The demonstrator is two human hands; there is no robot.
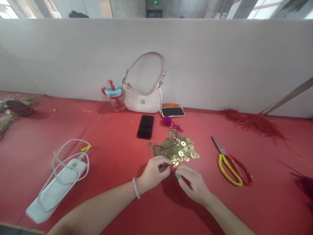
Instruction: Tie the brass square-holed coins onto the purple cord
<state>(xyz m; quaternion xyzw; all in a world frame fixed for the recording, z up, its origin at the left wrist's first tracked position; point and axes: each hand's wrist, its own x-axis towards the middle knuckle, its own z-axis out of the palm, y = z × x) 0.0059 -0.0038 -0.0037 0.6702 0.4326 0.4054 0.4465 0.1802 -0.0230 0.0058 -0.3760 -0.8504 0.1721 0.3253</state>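
Observation:
My left hand, with a beaded bracelet on its wrist, pinches dark purple-red yarn. Close beside it, fingertips nearly touching, my right hand is closed on the same yarn, where a small red bit shows between the hands. A teal spot shows at the right fingertips. Whether a coin is on the yarn there is hidden by my fingers. Just beyond both hands lies a loose pile of brass coins with square holes. Across the coins runs a strand from the purple yarn ball.
Scissors with yellow and red handles lie right, near red shredded strands. Behind the coins are a black phone, a white-edged phone, a white handbag and a lidded cup. A power strip lies left.

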